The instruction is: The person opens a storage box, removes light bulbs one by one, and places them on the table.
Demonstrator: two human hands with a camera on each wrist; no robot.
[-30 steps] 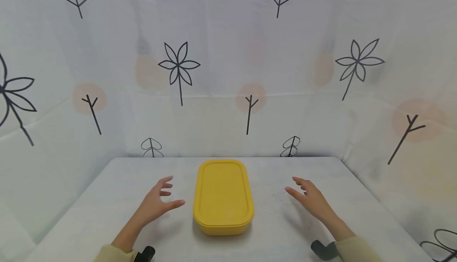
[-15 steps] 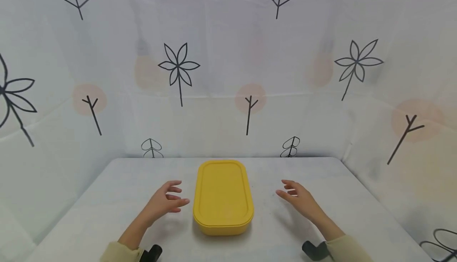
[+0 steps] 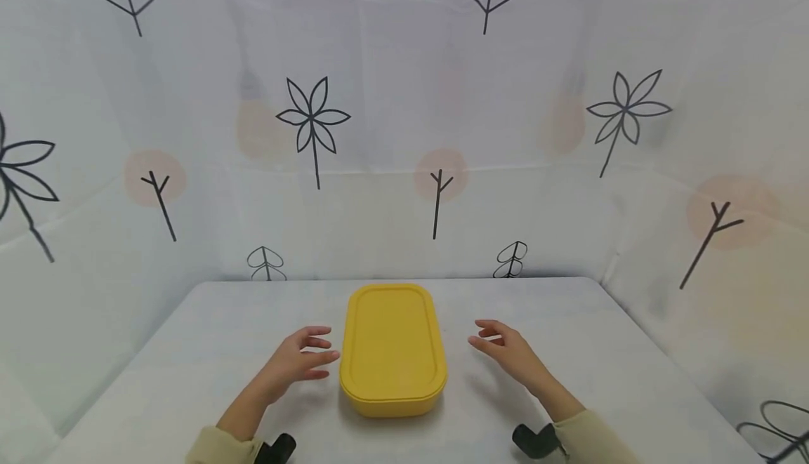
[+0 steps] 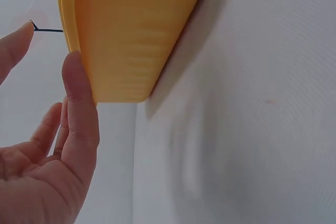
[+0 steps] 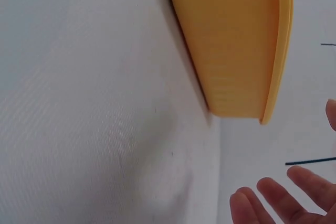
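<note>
A yellow lidded plastic box [image 3: 393,345] sits on the white table, its long side pointing away from me; the lid is on. My left hand [image 3: 297,359] hovers just left of the box, fingers spread and pointing at its side, thumb tip close to the edge. In the left wrist view, the box's side wall [image 4: 131,30] fills the top, with the left hand [image 4: 52,156] beside it. On the other side my right hand [image 3: 505,353] is held apart from the box by a small gap, fingers loosely bent and holding nothing. The right wrist view shows its fingertips [image 5: 310,187] below the box.
The white table [image 3: 221,337] reaches back to a pale cloth backdrop [image 3: 379,218] printed with leaves and twigs. Cloth also hangs at the left and right sides. A dark camera mount shows at each wrist, by the yellowish sleeves [image 3: 594,436].
Both hands have moved inward toward the box, the left rightward and the right leftward. The box stays where it was on the table; the head view has shifted slightly.
</note>
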